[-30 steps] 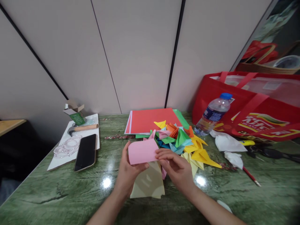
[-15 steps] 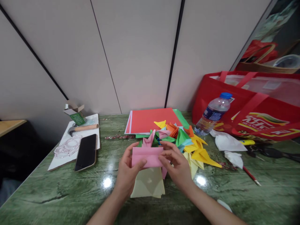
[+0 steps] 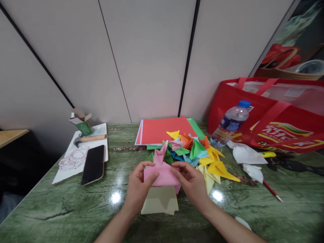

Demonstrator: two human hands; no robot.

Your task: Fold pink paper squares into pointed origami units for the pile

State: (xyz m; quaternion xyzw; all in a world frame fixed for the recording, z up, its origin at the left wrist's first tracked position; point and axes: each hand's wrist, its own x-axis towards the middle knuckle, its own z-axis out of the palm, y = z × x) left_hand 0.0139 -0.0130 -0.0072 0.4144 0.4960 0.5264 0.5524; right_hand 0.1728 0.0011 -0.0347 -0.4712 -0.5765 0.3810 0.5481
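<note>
A folded sheet of pink paper (image 3: 164,177) is held up between both hands. My left hand (image 3: 140,177) pinches its left end, thumb in front and fingers behind. At the right end, my right hand (image 3: 188,177) grips it with thumb and fingertips. Beneath the pink paper lies a stack of pale yellow paper (image 3: 160,200) on the table. Just beyond my hands a pink origami piece (image 3: 161,153) stands at the edge of a heap of folded origami (image 3: 198,148) in green, blue, orange and yellow.
Red paper sheets (image 3: 162,130) lie against the wall. To the left are a phone (image 3: 93,164), a hammer (image 3: 92,137), beaded loops (image 3: 73,158) and a small green box (image 3: 84,126). On the right stand a water bottle (image 3: 231,119) and a red bag (image 3: 275,114), near a red pencil (image 3: 272,190).
The pink paper has shifted slightly lower, and its upper edge now looks peaked in the middle rather than straight. My right fingers have closed in on its right end.
</note>
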